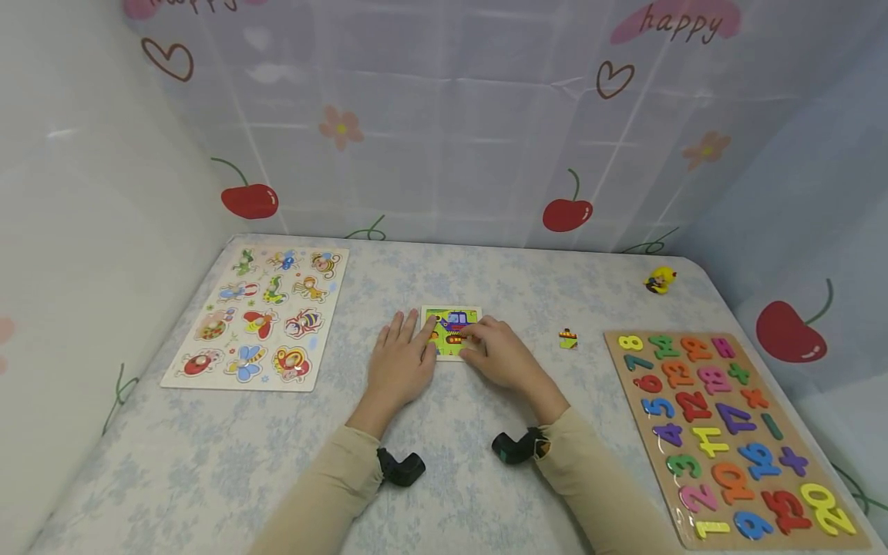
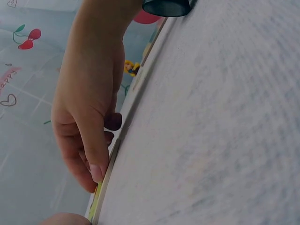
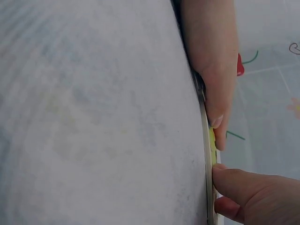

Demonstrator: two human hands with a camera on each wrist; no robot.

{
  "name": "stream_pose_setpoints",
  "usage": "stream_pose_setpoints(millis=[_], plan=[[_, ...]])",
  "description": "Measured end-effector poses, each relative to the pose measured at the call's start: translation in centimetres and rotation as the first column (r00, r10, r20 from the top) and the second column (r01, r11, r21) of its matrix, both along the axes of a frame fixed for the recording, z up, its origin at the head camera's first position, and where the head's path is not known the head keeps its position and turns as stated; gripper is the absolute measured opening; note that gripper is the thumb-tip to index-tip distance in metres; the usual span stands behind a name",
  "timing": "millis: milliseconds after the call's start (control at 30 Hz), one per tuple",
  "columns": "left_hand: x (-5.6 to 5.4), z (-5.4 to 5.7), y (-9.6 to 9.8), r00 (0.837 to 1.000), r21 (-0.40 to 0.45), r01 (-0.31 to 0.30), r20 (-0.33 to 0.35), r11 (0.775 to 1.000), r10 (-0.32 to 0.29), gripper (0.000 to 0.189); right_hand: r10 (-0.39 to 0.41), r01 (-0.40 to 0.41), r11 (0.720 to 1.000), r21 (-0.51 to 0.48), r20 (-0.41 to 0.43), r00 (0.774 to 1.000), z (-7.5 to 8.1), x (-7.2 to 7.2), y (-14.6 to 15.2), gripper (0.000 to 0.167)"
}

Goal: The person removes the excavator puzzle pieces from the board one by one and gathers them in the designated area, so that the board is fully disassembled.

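Note:
A small jigsaw board [image 1: 451,358] with a purple vehicle picture on yellow-green lies flat on the table between the hands. My left hand [image 1: 401,361] rests at its left side, fingers straight and the thumb on the board's left part. At the right side, my right hand [image 1: 509,356] has its fingers curled, and thumb and forefinger pinch a puzzle piece at the picture's surface; the fingers hide most of this piece. The left wrist view shows the right thumb [image 2: 96,159] low over the board's edge. A loose puzzle piece [image 1: 568,339] lies apart to the right.
On the left lies a white insect puzzle board [image 1: 260,316]. A brown number board [image 1: 735,439] with colourful digits fills the right side. A small yellow figurine [image 1: 660,280] stands at the back right. Printed curtains [image 1: 444,123] enclose the table [image 1: 451,432].

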State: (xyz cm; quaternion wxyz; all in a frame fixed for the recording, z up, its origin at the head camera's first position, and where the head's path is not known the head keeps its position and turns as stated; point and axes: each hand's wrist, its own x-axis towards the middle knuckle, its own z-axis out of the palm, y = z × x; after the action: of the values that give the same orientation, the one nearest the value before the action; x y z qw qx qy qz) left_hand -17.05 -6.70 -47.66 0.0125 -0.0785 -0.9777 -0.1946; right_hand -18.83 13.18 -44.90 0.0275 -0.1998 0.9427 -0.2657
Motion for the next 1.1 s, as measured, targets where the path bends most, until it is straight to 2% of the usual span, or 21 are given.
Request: stream_pose_setpoints(millis=[367,567,700,833,1100], plan=[[0.0,0.0,0.0,1.000,-0.013,-0.003,-0.001,1.000,0.003,0.052,-0.016,0.018,0.998,-0.053,0.039,0.999,-0.1,-0.2,-0.7,0.022],[0.0,0.1,0.0,1.000,-0.009,-0.001,-0.002,1.000,0.001,0.051,-0.070,0.074,0.993,-0.087,0.049,0.996,-0.1,-0.1,-1.1,0.020],[0.0,0.0,0.0,1.000,-0.016,0.000,-0.001,1.000,0.000,0.052,-0.095,0.109,0.982,-0.154,0.092,0.991,-0.1,-0.2,-1.3,0.017],[0.0,-0.1,0.0,1.000,-0.016,-0.001,-0.004,1.000,0.001,0.052,-0.095,0.122,0.966,-0.226,0.129,0.987,-0.3,-0.3,-1.3,0.016],[0.1,-0.2,0.0,1.000,-0.011,-0.002,-0.003,1.000,0.002,0.052,-0.070,0.103,0.956,-0.275,0.128,0.989,-0.3,-0.3,-0.4,0.013]])
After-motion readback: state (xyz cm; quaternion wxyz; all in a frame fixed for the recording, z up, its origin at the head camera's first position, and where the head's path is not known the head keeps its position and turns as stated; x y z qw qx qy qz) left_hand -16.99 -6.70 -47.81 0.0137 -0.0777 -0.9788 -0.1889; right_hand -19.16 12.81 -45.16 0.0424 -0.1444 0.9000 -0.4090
